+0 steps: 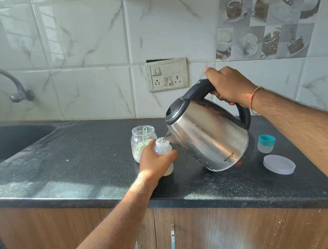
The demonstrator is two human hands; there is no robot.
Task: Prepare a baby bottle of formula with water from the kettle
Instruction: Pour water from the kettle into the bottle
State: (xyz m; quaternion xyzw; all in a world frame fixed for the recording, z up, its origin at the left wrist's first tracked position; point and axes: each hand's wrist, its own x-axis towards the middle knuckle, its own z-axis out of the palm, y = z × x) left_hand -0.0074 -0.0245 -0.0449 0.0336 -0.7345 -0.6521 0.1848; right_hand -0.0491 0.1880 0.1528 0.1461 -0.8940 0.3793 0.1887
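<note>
The steel kettle (207, 137), heavy and likely hot, tips mid-bench; my right hand (228, 86) wraps only its black handle. The small, light, tippable bottle (163, 148) stands near the front edge, my left hand (154, 163) curled round it.

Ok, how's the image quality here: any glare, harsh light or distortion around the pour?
Head view: wide-angle bending curves the countertop edge; a sunlight patch falls on the left hand gripping the bottle; the kettle, held by the right hand, shows bright reflections; the lower right corner is smeared.
</note>
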